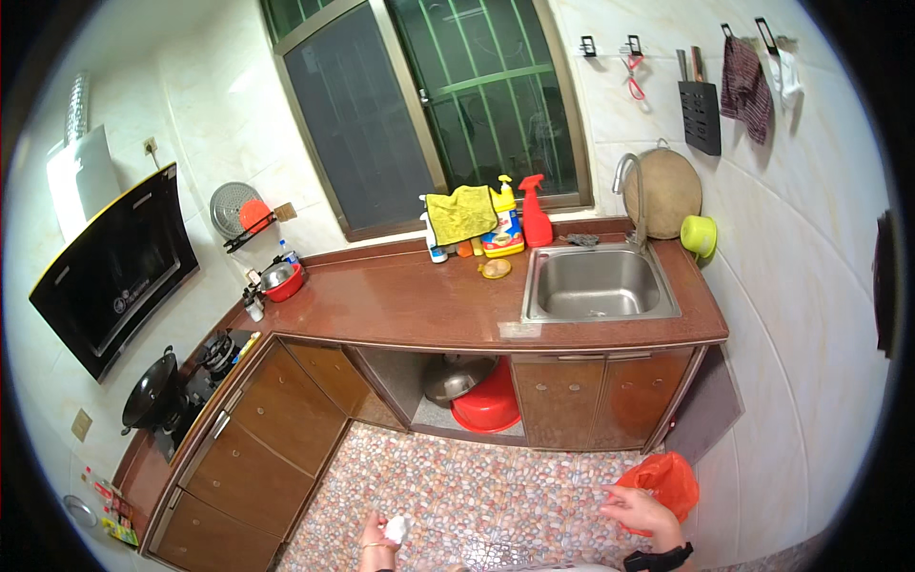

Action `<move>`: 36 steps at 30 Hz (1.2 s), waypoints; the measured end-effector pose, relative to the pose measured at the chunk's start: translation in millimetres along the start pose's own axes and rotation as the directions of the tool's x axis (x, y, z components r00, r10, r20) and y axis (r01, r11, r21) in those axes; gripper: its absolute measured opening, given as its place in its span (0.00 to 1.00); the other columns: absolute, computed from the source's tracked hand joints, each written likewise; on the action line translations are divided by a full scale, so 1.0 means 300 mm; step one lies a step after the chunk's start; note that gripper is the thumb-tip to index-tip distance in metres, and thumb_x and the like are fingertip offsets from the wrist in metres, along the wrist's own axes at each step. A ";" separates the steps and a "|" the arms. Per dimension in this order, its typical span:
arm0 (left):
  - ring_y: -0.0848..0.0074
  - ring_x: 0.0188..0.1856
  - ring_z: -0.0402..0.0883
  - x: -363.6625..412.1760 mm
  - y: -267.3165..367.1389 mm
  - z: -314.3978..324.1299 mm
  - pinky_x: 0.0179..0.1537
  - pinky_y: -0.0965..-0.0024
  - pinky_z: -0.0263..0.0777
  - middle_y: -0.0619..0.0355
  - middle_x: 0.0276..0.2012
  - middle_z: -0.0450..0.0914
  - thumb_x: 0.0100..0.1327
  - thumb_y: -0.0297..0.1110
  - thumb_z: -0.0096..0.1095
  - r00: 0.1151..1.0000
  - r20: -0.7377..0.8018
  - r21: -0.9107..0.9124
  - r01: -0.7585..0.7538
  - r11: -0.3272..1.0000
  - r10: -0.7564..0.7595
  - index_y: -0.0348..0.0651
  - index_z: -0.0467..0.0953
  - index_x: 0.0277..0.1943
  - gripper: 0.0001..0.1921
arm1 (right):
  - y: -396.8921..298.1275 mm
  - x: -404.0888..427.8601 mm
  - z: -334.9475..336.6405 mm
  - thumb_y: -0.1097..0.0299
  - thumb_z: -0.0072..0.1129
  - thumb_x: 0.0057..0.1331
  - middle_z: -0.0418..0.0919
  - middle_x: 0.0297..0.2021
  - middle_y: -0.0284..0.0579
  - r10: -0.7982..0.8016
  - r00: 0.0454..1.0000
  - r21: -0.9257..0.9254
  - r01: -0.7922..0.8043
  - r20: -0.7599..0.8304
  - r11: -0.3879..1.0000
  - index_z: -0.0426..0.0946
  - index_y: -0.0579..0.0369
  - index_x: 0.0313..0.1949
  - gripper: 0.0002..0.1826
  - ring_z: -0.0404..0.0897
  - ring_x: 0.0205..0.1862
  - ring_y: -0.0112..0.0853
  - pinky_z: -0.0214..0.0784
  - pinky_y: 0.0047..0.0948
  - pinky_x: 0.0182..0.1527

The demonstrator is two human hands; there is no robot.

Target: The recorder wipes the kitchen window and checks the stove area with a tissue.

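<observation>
In the head view, my left hand (374, 533) is low in the middle, closed around a crumpled white wad (397, 530), perhaps tissue or cloth. Its wrist wears a thin band. My right hand (640, 510) reaches in from the lower right with its fingers extended and apart, and I see nothing in it. It overlaps a red plastic bag (670, 475) on the floor by the cabinet's right end; whether it touches the bag I cannot tell. A black band (658, 560) circles the right wrist.
A brown countertop (386, 304) with a steel sink (600, 282) runs ahead. Below it, a red basin (493, 407) sits in an open cabinet bay. At left, a wok (151, 393) stands on the gas stove, under a black range hood (118, 275). Pebble-patterned floor (457, 486) lies below.
</observation>
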State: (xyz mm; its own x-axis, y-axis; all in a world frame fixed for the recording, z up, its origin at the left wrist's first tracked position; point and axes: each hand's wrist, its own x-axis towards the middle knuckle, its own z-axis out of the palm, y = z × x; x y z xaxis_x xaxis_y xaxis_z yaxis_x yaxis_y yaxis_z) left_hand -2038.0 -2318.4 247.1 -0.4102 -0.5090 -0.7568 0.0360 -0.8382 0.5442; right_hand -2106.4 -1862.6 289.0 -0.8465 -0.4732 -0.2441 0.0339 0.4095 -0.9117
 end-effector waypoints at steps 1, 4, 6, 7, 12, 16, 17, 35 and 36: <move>0.70 0.21 0.68 -0.022 -0.037 0.055 0.27 0.64 0.68 0.62 0.16 0.66 0.57 0.47 0.46 0.999 0.034 0.001 -0.005 1.000 0.005 0.50 0.66 0.23 0.13 | 0.046 -0.045 -0.035 0.64 0.54 0.54 0.76 0.34 0.49 0.029 0.996 0.054 -0.025 -0.084 0.998 0.59 0.64 0.52 0.28 0.75 0.36 0.30 0.66 0.25 0.38; 0.75 0.18 0.64 -0.027 -0.103 0.131 0.25 0.66 0.68 0.66 0.14 0.61 0.56 0.49 0.49 0.997 0.076 -0.032 -0.025 0.999 0.027 0.52 0.65 0.22 0.14 | 0.084 -0.163 -0.103 0.69 0.53 0.55 0.77 0.30 0.44 -0.024 0.974 -0.036 0.016 -0.227 0.999 0.59 0.72 0.49 0.26 0.74 0.31 0.23 0.66 0.20 0.35; 0.79 0.17 0.62 -0.058 -0.131 0.173 0.26 0.65 0.69 0.67 0.14 0.59 0.57 0.46 0.49 0.993 0.105 0.033 -0.050 0.998 0.046 0.52 0.64 0.23 0.12 | 0.126 -0.209 -0.121 0.69 0.53 0.55 0.77 0.29 0.44 0.001 0.966 0.045 0.011 -0.258 0.999 0.59 0.73 0.49 0.26 0.74 0.30 0.23 0.66 0.20 0.34; 0.79 0.17 0.62 -0.071 -0.141 0.194 0.26 0.65 0.69 0.67 0.14 0.59 0.57 0.46 0.49 0.993 0.103 0.036 -0.055 0.998 0.051 0.52 0.64 0.23 0.12 | 0.132 -0.230 -0.128 0.70 0.53 0.55 0.77 0.29 0.43 0.026 0.958 0.123 0.009 -0.285 0.992 0.59 0.73 0.49 0.25 0.74 0.30 0.22 0.66 0.20 0.34; 0.73 0.20 0.66 -0.105 -0.170 0.288 0.32 0.58 0.67 0.67 0.13 0.62 0.57 0.43 0.44 0.981 0.193 0.073 0.006 0.997 -0.020 0.51 0.61 0.19 0.13 | 0.166 -0.276 -0.120 0.68 0.52 0.55 0.75 0.31 0.46 0.071 0.914 0.239 0.029 -0.400 0.971 0.70 0.64 0.41 0.16 0.72 0.31 0.28 0.64 0.25 0.35; 0.77 0.16 0.63 -0.106 -0.172 0.294 0.25 0.65 0.65 0.67 0.11 0.61 0.57 0.42 0.45 0.962 0.273 0.095 -0.039 0.995 0.012 0.50 0.62 0.19 0.13 | 0.183 -0.261 -0.146 0.68 0.51 0.56 0.75 0.29 0.43 -0.050 0.941 0.053 0.072 -0.335 0.996 0.63 0.62 0.49 0.22 0.72 0.29 0.24 0.64 0.22 0.33; 0.79 0.14 0.62 -0.102 -0.167 0.288 0.21 0.68 0.64 0.67 0.10 0.60 0.56 0.42 0.46 0.955 0.295 0.093 -0.059 0.994 0.029 0.50 0.62 0.19 0.12 | 0.175 -0.249 -0.154 0.68 0.51 0.56 0.75 0.29 0.43 -0.050 0.943 0.058 0.073 -0.328 0.996 0.63 0.62 0.49 0.22 0.72 0.29 0.24 0.64 0.22 0.33; 0.62 0.36 0.66 0.189 0.132 0.373 0.41 0.53 0.61 0.58 0.29 0.65 0.45 0.36 0.46 0.980 0.198 -0.114 0.013 0.993 0.010 0.48 0.63 0.32 0.09 | -0.096 0.285 -0.047 0.69 0.54 0.54 0.77 0.31 0.46 0.140 0.974 0.158 -0.112 -0.180 0.981 0.62 0.68 0.48 0.24 0.74 0.30 0.24 0.66 0.21 0.33; 0.61 0.38 0.66 0.252 0.162 0.375 0.43 0.50 0.59 0.57 0.33 0.65 0.43 0.32 0.46 0.977 0.215 -0.060 0.016 0.998 -0.002 0.46 0.62 0.35 0.12 | -0.120 0.332 -0.020 0.69 0.54 0.54 0.77 0.30 0.45 0.085 0.980 0.118 -0.064 -0.183 0.991 0.62 0.68 0.48 0.24 0.74 0.30 0.23 0.66 0.21 0.33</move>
State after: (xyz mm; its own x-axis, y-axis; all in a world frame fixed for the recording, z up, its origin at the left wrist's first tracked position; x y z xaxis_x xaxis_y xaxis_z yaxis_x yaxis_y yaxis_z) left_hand -2169.7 -2375.7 257.1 -0.5963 -0.4530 -0.6627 0.0842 -0.8563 0.5096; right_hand -2195.2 -1919.7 299.5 -0.9233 -0.2864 -0.2560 0.1502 0.3441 -0.9268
